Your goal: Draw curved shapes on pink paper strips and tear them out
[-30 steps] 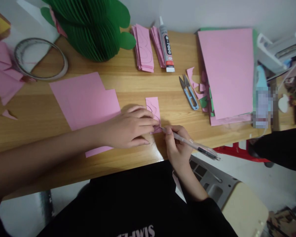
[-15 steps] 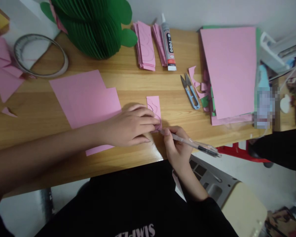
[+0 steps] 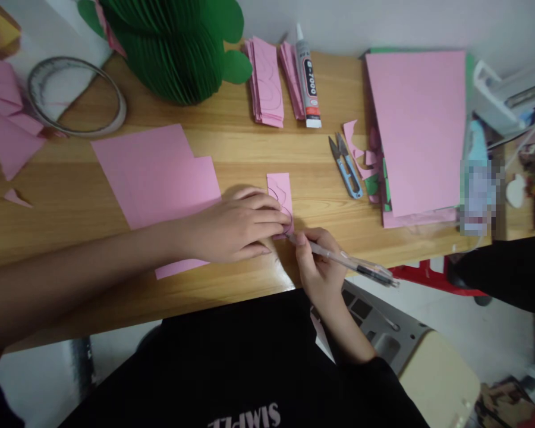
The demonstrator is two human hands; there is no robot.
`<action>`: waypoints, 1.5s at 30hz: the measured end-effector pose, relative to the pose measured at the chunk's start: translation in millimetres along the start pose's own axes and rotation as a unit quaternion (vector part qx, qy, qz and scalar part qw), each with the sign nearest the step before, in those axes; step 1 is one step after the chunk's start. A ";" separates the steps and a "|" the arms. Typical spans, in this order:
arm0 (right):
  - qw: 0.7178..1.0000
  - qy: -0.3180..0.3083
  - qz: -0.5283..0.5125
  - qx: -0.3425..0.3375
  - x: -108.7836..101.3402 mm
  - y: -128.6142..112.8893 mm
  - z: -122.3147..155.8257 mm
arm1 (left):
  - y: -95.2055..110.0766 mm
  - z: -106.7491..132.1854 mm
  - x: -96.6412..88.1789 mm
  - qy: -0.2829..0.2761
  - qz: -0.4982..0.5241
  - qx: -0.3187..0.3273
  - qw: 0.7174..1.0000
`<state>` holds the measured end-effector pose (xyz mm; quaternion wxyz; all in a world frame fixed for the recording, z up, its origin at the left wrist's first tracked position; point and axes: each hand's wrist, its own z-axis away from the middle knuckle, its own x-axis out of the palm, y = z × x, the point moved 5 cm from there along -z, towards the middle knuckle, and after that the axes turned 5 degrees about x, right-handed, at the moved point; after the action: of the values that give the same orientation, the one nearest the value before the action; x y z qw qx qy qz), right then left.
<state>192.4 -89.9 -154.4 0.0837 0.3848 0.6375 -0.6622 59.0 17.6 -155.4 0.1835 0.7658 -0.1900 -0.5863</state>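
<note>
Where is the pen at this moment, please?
In the head view, the pen is just right of centre, in the right hand, its tip at the near end of the pink strip partly under the left hand.

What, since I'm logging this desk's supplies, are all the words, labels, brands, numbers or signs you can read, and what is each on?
"B-7000": on the tube.
"SIMPLE": on the black shirt, upside down, partly cut off by the picture's edge.
Too small or blurred: the tube's other print; marks inside the tape roll; anything on the pixelated object.
</note>
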 end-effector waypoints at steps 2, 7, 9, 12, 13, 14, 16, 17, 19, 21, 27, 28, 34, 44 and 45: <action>1.000 0.001 0.002 0.005 -0.3 -0.1 -0.8 | 0.2 0.5 -0.5 0.002 0.000 0.002 1.000; 0.999 0.023 0.001 0.024 -2.3 4.2 -0.1 | 0.2 0.4 0.0 -0.003 0.002 -0.002 1.000; 1.000 0.021 0.000 0.019 -2.2 3.7 0.2 | 0.3 -0.1 0.5 -0.003 0.002 -0.002 1.000; 1.000 0.002 -0.003 0.007 -0.4 0.2 0.2 | 0.1 -0.3 0.5 0.001 0.000 0.000 1.000; 1.000 -0.005 -0.003 0.003 0.4 -1.3 0.2 | 0.0 -0.2 0.5 0.001 -0.001 -0.001 1.000; 1.000 -0.012 -0.003 0.000 1.2 -2.8 0.3 | 0.0 -0.2 0.6 -0.001 -0.001 -0.001 1.000; 1.000 -0.022 -0.003 -0.008 2.9 -5.4 0.5 | 0.1 0.0 0.6 -0.005 -0.003 -0.002 1.000; 1.000 -0.025 -0.003 -0.011 3.5 -6.4 0.6 | 0.3 0.0 0.4 -0.005 -0.003 -0.003 1.000; 0.999 -0.028 -0.007 -0.013 4.5 -7.4 0.8 | 0.3 0.0 0.0 -0.006 -0.002 -0.004 1.000; 1.000 -0.028 -0.008 -0.009 4.9 -6.9 0.7 | 0.0 0.2 -0.1 -0.007 0.000 -0.006 1.000; 0.999 -0.030 -0.004 -0.022 5.0 -9.1 -0.8 | -0.6 0.1 1.0 -0.011 0.007 -0.007 1.000; 0.999 -0.033 -0.004 -0.026 5.2 -9.9 -1.1 | -0.7 0.0 1.2 -0.010 0.008 -0.008 1.000; 0.999 -0.038 -0.007 -0.024 5.3 -9.6 -0.9 | -1.1 -0.1 1.8 -0.007 0.011 -0.013 1.000; 0.999 -0.038 -0.016 -0.035 5.3 -10.1 -1.7 | -0.8 -0.3 1.1 -0.009 0.007 -0.009 1.000; 0.999 -0.039 -0.017 -0.033 5.4 -9.5 -1.6 | -0.8 -0.3 1.1 -0.009 0.008 -0.010 1.000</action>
<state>183.6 -84.8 -150.1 0.1103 0.3451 0.6617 -0.6564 59.6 17.7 -156.6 0.1938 0.7569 -0.1922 -0.5938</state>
